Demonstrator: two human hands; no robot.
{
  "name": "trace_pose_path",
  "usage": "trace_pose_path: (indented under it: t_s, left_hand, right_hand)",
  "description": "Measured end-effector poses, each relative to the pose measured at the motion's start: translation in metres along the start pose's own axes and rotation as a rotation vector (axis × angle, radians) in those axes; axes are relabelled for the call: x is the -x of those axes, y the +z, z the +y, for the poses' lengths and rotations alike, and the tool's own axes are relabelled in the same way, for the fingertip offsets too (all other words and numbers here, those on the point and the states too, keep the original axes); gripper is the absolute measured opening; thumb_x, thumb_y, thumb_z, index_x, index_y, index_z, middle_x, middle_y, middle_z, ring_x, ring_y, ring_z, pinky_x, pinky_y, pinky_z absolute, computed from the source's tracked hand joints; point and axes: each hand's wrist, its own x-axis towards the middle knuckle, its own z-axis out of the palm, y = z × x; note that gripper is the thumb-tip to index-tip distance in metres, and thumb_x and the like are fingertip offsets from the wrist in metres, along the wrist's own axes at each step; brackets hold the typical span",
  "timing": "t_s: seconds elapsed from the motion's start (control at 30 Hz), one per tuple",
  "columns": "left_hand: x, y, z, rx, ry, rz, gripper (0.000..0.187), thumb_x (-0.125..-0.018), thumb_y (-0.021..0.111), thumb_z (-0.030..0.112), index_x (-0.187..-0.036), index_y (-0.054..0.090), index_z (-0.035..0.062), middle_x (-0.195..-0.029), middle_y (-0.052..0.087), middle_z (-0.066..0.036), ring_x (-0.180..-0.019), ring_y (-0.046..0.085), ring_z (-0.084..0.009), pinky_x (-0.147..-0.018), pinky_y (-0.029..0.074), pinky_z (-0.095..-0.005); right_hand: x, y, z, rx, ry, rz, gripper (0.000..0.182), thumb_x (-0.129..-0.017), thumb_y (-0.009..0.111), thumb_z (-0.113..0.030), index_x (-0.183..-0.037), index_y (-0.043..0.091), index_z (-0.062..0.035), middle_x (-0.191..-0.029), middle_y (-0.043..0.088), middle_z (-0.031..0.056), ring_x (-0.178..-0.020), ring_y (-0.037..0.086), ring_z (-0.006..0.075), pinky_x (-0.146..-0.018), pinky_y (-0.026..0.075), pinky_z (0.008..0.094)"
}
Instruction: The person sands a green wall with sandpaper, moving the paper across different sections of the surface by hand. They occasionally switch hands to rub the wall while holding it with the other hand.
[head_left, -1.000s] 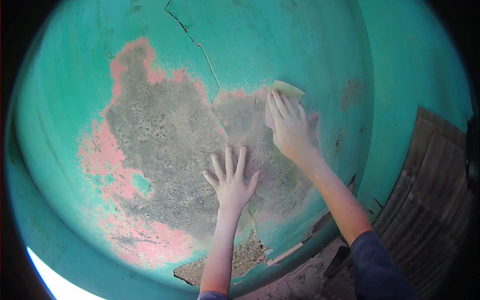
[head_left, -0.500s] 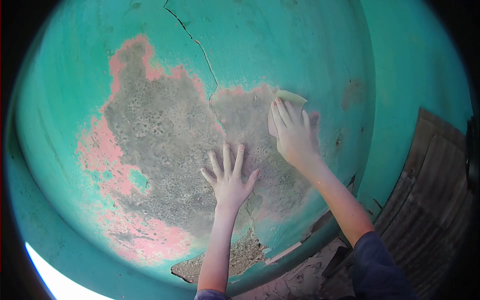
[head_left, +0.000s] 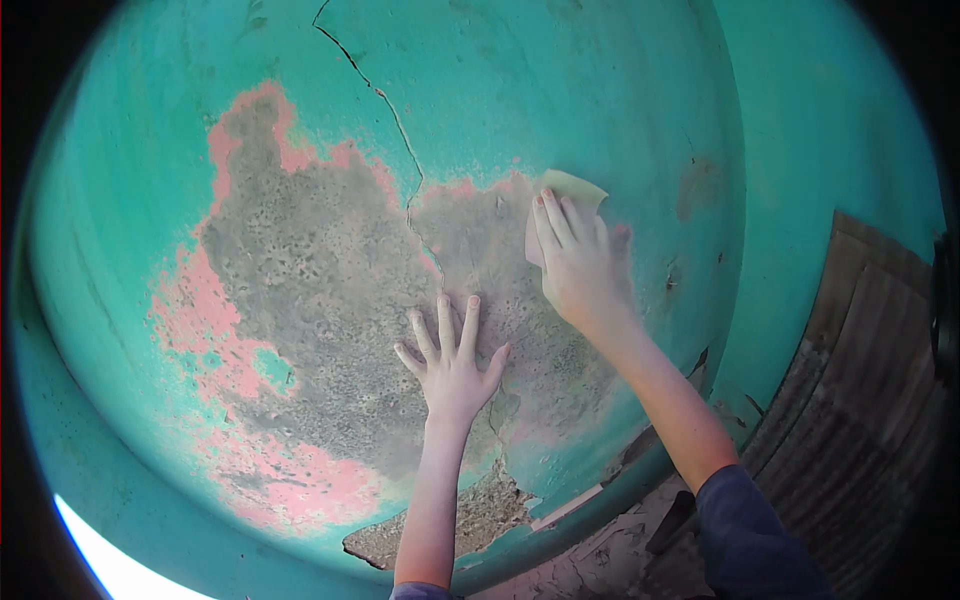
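My right hand (head_left: 580, 270) presses a pale sheet of sandpaper (head_left: 577, 187) flat to the wall, at the upper right rim of a bare grey patch (head_left: 320, 270). The sheet shows past the fingertips and on the left of the hand; the rest is hidden under the palm. Lower and to the left, my left hand (head_left: 455, 370) lies on the same patch with fingers spread, holding nothing. Around the patch, pink undercoat (head_left: 205, 320) shows between it and the green painted wall (head_left: 480, 90).
A thin crack (head_left: 400, 130) runs down the wall towards my left hand. Below that hand is a broken hole of rough plaster (head_left: 490, 510). Brown corrugated sheets (head_left: 850, 380) lean at the right. Debris (head_left: 600, 560) lies at the wall's foot.
My right hand and the sandpaper have slid slightly up along the wall. My left hand stays at the same place on the patch. The view has shifted a little.
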Motion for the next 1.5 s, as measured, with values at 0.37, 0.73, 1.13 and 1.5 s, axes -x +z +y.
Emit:
trace_pose_path:
  t_s: [0.37, 0.73, 1.13, 1.5]
  left_hand:
    - [0.001, 0.001, 0.0, -0.01, 0.008, 0.015, 0.084, -0.088, 0.057, 0.065, -0.158, 0.026, 0.0299, -0.166, 0.013, -0.014, -0.149, 0.001, -0.0515, -0.107, 0.003, -0.079]
    - [0.011, 0.008, -0.008, 0.035, 0.037, 0.011, 0.083, -0.087, 0.059, 0.062, -0.157, 0.027, 0.0318, -0.164, 0.019, -0.013, -0.15, 0.008, -0.048, -0.108, 0.005, -0.0777]
    - [0.11, -0.005, -0.076, 0.108, -0.23, -0.03, 0.072, -0.095, 0.056, 0.049, -0.157, 0.03, 0.021, -0.163, 0.018, -0.019, -0.149, 0.009, -0.0494, -0.113, 0.005, -0.0705]
    - [0.142, -0.042, -0.151, 0.125, -0.402, 0.038, 0.071, -0.098, 0.054, 0.048, -0.158, 0.028, 0.0202, -0.165, 0.011, -0.02, -0.15, 0.004, -0.0479, -0.116, 0.006, -0.0647]
  right_hand:
    - [0.031, 0.025, -0.025, -0.283, -0.061, -0.068, 0.071, -0.087, 0.057, -0.009, -0.153, 0.03, -0.0033, -0.157, 0.03, 0.0224, -0.146, 0.028, 0.0413, -0.116, 0.028, 0.055]
    - [0.03, 0.033, -0.034, -0.219, -0.22, -0.065, 0.062, -0.098, 0.05, -0.022, -0.155, 0.029, -0.0089, -0.157, 0.027, 0.0261, -0.145, 0.027, 0.0448, -0.116, 0.028, 0.0542]
    - [0.026, 0.034, -0.071, -0.171, -0.513, -0.219, 0.061, -0.101, 0.044, -0.023, -0.155, 0.024, -0.0016, -0.159, 0.023, 0.026, -0.148, 0.021, 0.0433, -0.117, 0.024, 0.0559]
    - [-0.005, 0.033, -0.147, -0.263, 0.104, 0.184, 0.066, -0.09, 0.054, -0.017, -0.153, 0.036, -0.0102, -0.159, 0.03, 0.0199, -0.147, 0.027, 0.0376, -0.118, 0.023, 0.0528]
